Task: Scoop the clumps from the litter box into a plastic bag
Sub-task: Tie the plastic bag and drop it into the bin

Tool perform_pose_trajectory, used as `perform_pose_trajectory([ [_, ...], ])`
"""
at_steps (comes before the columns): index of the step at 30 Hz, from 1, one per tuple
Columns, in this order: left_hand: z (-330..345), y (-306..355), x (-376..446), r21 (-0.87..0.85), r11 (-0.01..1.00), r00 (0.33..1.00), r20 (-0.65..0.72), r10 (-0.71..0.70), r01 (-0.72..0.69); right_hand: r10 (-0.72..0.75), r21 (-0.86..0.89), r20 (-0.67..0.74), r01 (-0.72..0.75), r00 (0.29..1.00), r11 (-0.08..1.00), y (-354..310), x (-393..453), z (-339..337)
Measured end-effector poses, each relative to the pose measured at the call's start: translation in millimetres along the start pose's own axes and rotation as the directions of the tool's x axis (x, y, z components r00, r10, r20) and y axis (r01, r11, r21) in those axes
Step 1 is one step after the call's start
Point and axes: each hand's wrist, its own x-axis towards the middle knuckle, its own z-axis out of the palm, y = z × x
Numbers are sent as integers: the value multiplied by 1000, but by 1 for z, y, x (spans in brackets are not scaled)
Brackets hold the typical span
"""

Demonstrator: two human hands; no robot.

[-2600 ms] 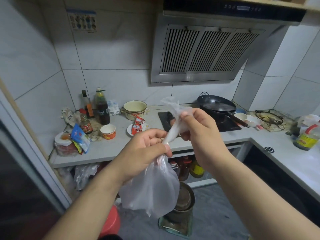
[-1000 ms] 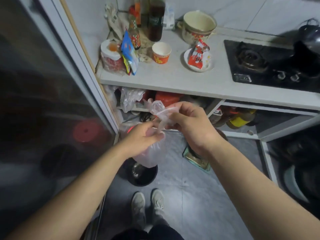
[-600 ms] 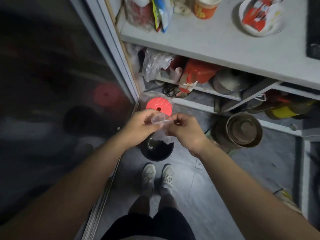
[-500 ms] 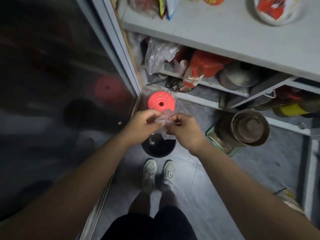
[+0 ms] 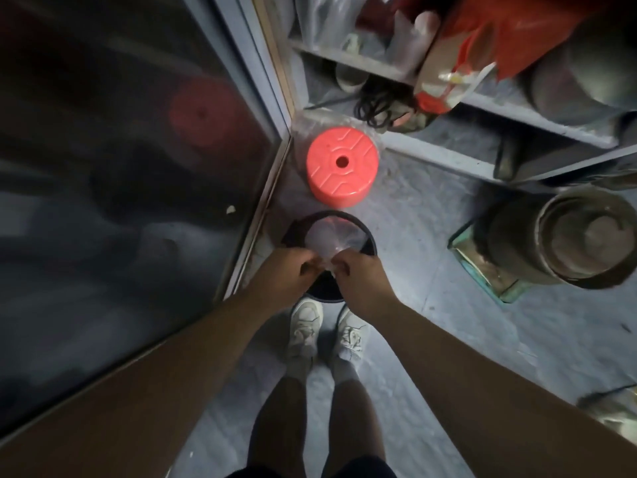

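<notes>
While the camera looks straight down at a grey floor (image 5: 431,236), both hands meet at centre frame over a black bin (image 5: 370,244). Left hand (image 5: 286,270) and right hand (image 5: 358,276) each pinch the gathered top of a clear plastic bag (image 5: 332,238) between curled fingers and thumb; the bag's body hangs into the bin's mouth. What the bag holds cannot be told through the film. No brand, label or writing is readable anywhere; the frame is dim and soft.

Just above the bin in the frame stands a red plastic stool (image 5: 341,167), round, with a hole in the middle of its top, sitting on clear wrapping. A dark glass door (image 5: 120,167) fills the left half and reflects the stool. Upper right: a grey shelf (image 5: 482,108) carrying crumpled clear bags (image 5: 327,19), a red bag (image 5: 510,32) and a coil of black cord (image 5: 379,101). At right, a round metal pot (image 5: 579,236) rests on a greenish tin (image 5: 482,270). Two pale sneakers (image 5: 303,326) stand directly below the bin.
</notes>
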Motion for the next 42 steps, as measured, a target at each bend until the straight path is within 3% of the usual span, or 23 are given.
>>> perform_pose_trajectory([
  [9,85,-83,5,73,996,990,132,-57,47,58,-48,124,-53,991,997,71,30,106],
  [16,116,-112,0,147,988,980,188,-69,41,111,-47,227,-103,968,994,98,25,150],
  [19,121,-119,-1,195,981,977,206,-52,11,117,-167,264,-74,957,983,99,24,157],
  [25,119,-118,-1,240,971,972,225,-69,13,101,-214,285,-39,953,976,98,18,154],
  [32,97,-87,-16,311,947,969,246,0,-79,138,-302,156,-86,978,950,86,-8,129],
  [42,12,48,-90,412,895,963,262,60,-168,167,-250,12,-158,986,955,22,-120,12],
])
